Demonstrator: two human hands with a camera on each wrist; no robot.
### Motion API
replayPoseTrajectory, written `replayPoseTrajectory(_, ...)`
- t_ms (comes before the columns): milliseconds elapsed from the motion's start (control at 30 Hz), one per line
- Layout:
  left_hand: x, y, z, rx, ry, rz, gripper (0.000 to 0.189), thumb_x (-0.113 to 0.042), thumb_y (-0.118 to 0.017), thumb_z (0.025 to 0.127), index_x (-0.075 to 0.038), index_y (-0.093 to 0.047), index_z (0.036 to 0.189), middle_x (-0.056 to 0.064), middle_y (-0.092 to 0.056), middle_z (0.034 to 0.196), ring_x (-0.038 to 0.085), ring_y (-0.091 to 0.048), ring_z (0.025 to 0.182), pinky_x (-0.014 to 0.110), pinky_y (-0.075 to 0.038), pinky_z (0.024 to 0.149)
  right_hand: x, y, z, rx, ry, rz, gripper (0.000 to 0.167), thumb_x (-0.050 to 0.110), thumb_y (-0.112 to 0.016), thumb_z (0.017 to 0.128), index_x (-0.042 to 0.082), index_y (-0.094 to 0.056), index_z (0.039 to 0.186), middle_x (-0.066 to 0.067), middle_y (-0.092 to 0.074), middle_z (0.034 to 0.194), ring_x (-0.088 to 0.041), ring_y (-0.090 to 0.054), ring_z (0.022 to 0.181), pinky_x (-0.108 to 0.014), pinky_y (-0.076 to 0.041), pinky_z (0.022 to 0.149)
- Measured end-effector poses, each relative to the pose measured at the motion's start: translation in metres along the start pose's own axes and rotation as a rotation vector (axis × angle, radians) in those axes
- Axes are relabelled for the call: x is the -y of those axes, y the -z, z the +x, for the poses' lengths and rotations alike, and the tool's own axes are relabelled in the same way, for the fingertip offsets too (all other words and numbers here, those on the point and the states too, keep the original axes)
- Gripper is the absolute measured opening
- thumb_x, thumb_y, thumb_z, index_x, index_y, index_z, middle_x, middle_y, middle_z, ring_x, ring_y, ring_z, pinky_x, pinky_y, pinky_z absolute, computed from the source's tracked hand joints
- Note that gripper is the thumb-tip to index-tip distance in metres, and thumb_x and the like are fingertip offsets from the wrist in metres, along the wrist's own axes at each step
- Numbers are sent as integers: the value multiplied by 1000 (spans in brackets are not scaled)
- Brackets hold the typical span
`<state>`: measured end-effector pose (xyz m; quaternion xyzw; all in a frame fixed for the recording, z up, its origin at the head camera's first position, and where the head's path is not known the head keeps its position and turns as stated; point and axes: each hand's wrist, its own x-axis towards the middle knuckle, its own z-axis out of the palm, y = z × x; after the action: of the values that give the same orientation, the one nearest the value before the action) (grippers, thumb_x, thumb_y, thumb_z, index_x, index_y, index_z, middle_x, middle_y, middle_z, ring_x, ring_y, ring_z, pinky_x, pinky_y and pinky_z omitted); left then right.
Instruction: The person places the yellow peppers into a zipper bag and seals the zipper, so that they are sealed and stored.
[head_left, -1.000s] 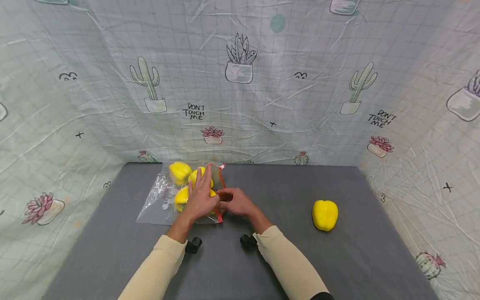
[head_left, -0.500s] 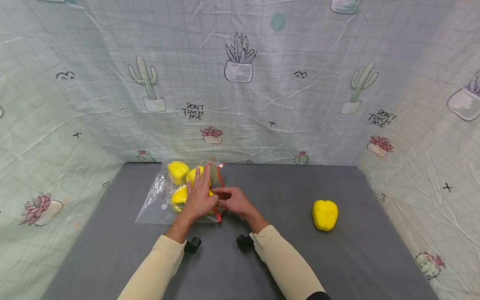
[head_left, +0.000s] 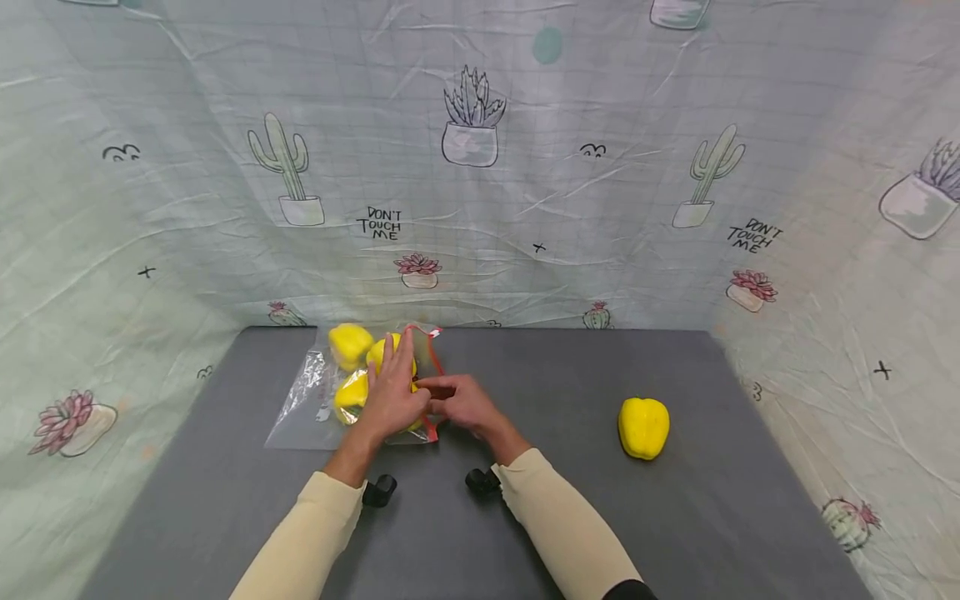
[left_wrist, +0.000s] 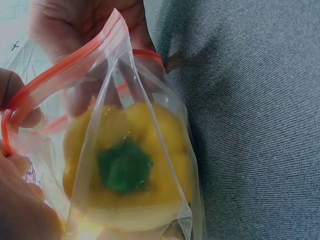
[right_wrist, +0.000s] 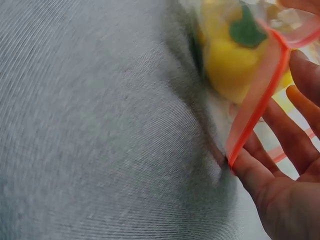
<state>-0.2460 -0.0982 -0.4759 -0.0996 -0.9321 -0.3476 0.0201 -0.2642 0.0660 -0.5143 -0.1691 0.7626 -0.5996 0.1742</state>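
A clear zip bag [head_left: 303, 421] with a red zip edge lies on the table, its mouth facing right. Several yellow bell peppers [head_left: 349, 345] are inside. My left hand [head_left: 390, 400] rests over the bag with its fingers straight, its thumb near the red edge. My right hand [head_left: 467, 404] is at the mouth, and its extended fingers [right_wrist: 295, 142] reach through the opening. In the left wrist view, a bell pepper [left_wrist: 167, 132] with a green stem sits just inside the mouth, close to the right fingertips. Another yellow bell pepper [head_left: 643, 427] stands apart on the right.
The grey table [head_left: 555, 367] runs back to a hanging cloth [head_left: 525, 183] printed with cacti, which also encloses both sides. A black wrist mount [head_left: 380, 492] shows below the left wrist, another [head_left: 482, 482] by the right.
Both hands stay at the bag in nearly the same pose. The whole head view has shifted slightly, so everything appears a little further left.
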Motion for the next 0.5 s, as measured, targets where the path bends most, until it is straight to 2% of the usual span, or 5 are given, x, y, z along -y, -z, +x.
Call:
replayPoseTrajectory(133,1,0,0,6,3,-5,101,-16,-54,82,-11,-2,169,11,-9,178,37,8,165,74,4,124,0,-1,1,-15,13,44,41,2,-71,93,0,-69,133,-23,-71,133,-34,-72,119,-40,-62,92)
replayPoseTrajectory(233,0,-1,1,13,0,-12,100,-16,-54,83,-12,-2,169,10,-9,178,36,8,165,74,4,124,-1,-1,2,-25,13,27,40,1,-71,93,-1,-70,132,-23,-71,132,-34,-72,118,-39,-62,90)
replayPoseTrajectory(400,0,0,0,1,-10,-8,99,-15,-52,83,-11,-3,169,10,-11,178,38,5,165,75,2,124,3,-5,4,-9,38,-136,42,3,-68,93,6,-70,135,-18,-73,131,-28,-74,108,-28,-60,79)
replayPoseTrajectory(500,0,1,-1,-8,-13,-6,97,-15,-51,84,-11,-4,169,10,-11,177,38,4,165,76,2,124,6,-8,6,-4,65,-205,46,2,-67,92,7,-69,137,-16,-74,131,-29,-75,107,-23,-56,75)
